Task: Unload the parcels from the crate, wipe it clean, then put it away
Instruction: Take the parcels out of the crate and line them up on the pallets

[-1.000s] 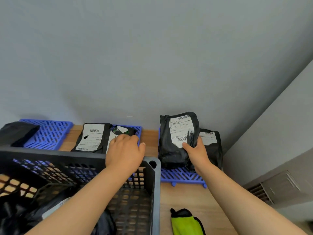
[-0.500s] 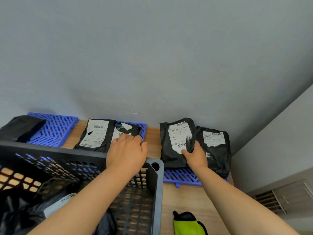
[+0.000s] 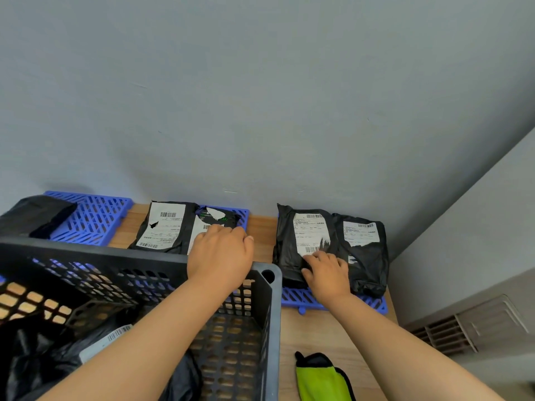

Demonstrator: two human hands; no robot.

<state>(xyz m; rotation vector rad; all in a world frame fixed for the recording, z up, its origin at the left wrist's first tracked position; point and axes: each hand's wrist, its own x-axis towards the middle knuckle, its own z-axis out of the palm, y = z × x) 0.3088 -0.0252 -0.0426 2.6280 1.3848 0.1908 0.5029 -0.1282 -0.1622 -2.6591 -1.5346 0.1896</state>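
Right parcel [image 3: 307, 235], upright one second ago, now lies flat on blue mat [image 3: 333, 301], counter [image 3: 312, 337] far-right corner. Right hand [image 3: 327, 276] presses it, fingers [image 3: 318, 258] straight. Left hand [image 3: 220, 256] on middle parcel [image 3: 165, 227]; grip indeterminate. Crate [image 3: 273, 328], counter near-left, still holds parcels [image 3: 43, 357]. Unloading partial; wiping, stowing pending.

The crate [image 3: 139, 253] is matt black plastic lattice. The parcels [image 3: 367, 264] are crinkled black plastic film, faintly shiny, with white paper labels [image 3: 308, 233]. The mats [image 3: 92, 218] are smooth blue plastic. The table [image 3: 307, 334] is pale matt wood. The near cloth [image 3: 321, 377] is soft green fabric. The wall [image 3: 260, 96] is matt.
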